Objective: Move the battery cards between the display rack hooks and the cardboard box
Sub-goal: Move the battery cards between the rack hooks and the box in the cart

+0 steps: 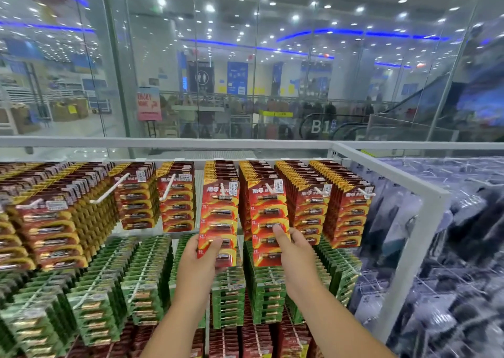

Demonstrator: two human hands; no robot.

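Observation:
Red and yellow battery cards hang in rows on white hooks of the display rack point(425, 194). My left hand point(200, 259) grips the lower edge of the front red battery card point(219, 216) on one middle hook point(222, 190). My right hand point(293, 244) holds the lower part of the front red card point(266, 210) on the neighbouring hook point(270, 187), thumb on its face. Both cards hang upright with their tops at the hook tips. No cardboard box is in view.
Green battery cards point(141, 284) fill the row below, and darker red cards point(253, 338) hang under those. Two hooks at the left point(109, 191) stick out half bare. Clear plastic packets point(450, 248) hang right of the white frame post. A glass wall stands behind the rack.

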